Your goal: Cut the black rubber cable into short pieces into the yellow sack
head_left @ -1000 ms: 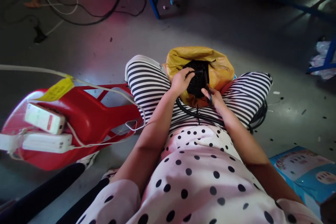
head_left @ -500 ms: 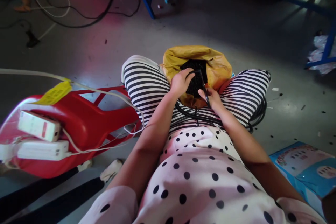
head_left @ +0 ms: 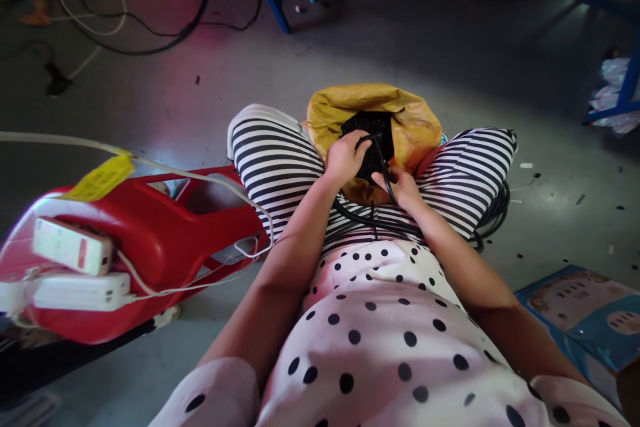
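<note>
Seated person, seen from above: white short-sleeved top (head_left: 380, 347) printed with black polka dots; trousers (head_left: 280, 160) in narrow black-and-white horizontal stripes; forearms bare below the sleeves; left hand (head_left: 345, 157) and right hand (head_left: 403, 188) ungloved, without rings.

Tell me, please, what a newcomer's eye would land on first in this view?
Probably the yellow bag of black pieces between the striped knees, where the left hand and right hand pinch a black cable at its mouth. Next, the red plastic chair lying at left, carrying white power strips.
</note>
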### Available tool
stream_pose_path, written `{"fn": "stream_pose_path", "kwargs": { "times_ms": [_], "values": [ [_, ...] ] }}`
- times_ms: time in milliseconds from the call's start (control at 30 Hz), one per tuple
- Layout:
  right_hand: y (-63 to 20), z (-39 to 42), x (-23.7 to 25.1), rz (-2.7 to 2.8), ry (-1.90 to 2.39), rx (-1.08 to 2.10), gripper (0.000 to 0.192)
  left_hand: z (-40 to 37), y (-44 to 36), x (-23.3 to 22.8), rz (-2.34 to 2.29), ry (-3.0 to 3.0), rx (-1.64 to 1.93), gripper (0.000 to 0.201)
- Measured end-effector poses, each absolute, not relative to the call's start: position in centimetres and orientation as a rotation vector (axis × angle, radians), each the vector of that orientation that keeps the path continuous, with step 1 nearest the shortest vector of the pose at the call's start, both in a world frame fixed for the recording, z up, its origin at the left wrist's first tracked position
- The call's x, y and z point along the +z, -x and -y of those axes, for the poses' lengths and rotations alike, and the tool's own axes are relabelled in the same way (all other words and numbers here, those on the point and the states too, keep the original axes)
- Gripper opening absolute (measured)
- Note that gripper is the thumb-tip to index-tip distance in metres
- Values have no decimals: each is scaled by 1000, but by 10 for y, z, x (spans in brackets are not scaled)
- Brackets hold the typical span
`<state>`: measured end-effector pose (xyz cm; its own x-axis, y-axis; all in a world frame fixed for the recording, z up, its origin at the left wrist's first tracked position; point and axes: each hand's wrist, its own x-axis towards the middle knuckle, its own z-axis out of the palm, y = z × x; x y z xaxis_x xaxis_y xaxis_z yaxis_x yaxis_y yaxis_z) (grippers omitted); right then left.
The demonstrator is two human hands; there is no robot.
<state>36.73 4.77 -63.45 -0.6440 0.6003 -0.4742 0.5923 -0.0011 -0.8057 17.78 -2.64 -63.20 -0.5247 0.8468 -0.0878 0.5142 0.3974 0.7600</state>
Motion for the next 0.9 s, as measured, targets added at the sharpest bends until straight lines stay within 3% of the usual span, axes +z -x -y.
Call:
{"fn": "stream_pose_path", "kwargs": {
  "times_ms": [900],
  "values": [
    [-365,-49,-633,2314,1363,1732,74,27,-178,-635,-2203,-1146,911,24]
  ]
}}
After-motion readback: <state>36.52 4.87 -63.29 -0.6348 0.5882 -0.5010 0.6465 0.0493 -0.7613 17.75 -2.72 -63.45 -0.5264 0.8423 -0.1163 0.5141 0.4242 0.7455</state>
